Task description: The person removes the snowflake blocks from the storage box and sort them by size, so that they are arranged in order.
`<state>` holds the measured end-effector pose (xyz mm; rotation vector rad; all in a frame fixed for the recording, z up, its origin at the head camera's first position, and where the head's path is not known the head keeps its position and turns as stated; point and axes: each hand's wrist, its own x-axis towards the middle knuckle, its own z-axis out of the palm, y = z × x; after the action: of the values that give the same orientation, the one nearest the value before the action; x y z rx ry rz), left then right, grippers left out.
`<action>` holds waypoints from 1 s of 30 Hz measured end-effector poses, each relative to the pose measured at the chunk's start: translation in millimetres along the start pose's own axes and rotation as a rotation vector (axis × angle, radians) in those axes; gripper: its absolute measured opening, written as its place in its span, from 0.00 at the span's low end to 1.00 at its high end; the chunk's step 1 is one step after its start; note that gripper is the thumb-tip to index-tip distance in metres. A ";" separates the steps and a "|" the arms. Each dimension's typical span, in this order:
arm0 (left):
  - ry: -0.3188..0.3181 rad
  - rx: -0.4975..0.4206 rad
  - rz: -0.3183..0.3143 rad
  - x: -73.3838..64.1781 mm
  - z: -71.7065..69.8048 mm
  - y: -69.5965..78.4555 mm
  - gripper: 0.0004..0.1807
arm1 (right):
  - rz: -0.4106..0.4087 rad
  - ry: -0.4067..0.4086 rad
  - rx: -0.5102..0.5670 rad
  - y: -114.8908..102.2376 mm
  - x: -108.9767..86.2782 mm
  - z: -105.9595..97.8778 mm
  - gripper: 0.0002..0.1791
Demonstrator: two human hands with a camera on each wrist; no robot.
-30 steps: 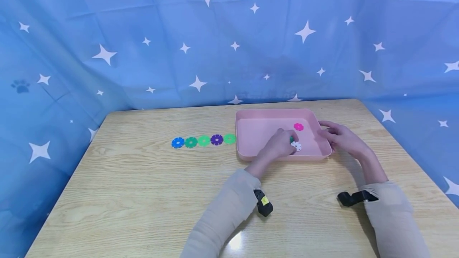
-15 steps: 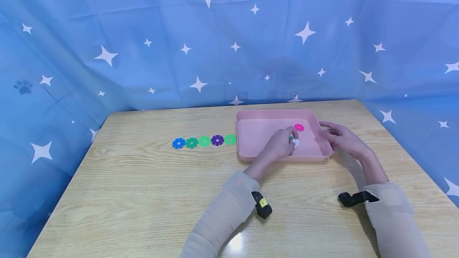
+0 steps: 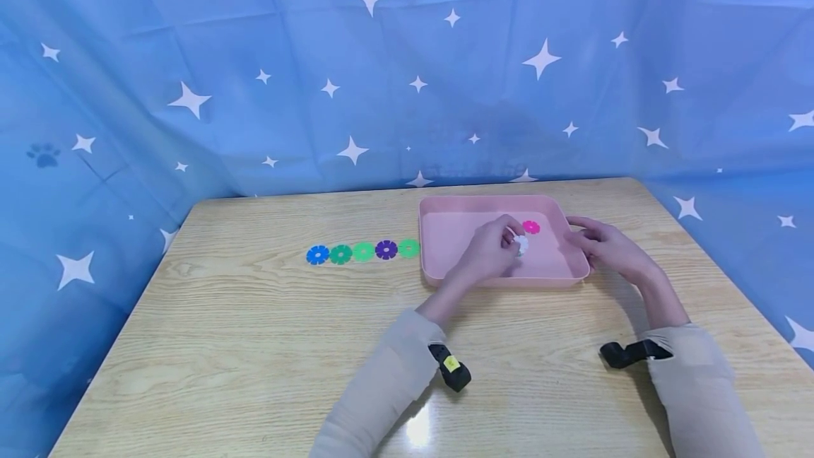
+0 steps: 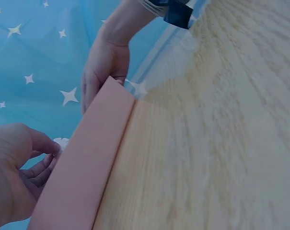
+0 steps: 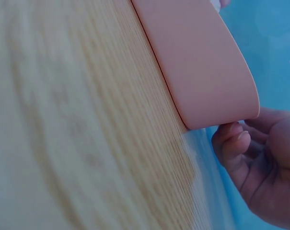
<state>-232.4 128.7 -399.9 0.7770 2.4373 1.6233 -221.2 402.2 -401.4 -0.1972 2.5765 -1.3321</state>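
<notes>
My left hand (image 3: 490, 249) is inside the pink tray (image 3: 451, 276), pinching a white notched plastic disc (image 3: 521, 243) between thumb and fingertips. A bit of green shows at the lower edge of that disc. In the left wrist view the tray's wall hides part of the hand, and only the top of the white disc (image 4: 62, 142) peeks out. A pink notched disc (image 3: 531, 227) lies on the tray floor just beyond the fingertips. At the tray's right end, my right hand (image 3: 604, 246) holds the wall, with fingers (image 5: 238, 143) curled against its outside.
Left of the tray runs a row of flat notched discs: blue (image 3: 317, 254), dark green (image 3: 340, 254), light green (image 3: 364, 251), purple (image 3: 386, 249) and light green (image 3: 409, 248). The wooden table (image 3: 242, 345) ends at a blue star-patterned curtain (image 3: 407, 55).
My left hand has lifted slightly and drawn back to the left with the white disc, its wrist moving left. The right hand stays at the tray's end.
</notes>
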 end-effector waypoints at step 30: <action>0.185 -0.112 -0.083 -37.6 -102.2 -19.1 0.13 | -0.015 0.002 0.008 -1.1 0.0 0.9 0.35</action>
<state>-243.9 20.4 -380.8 0.5234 2.4341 1.8569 -220.9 400.9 -401.0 -0.2135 2.5762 -1.3481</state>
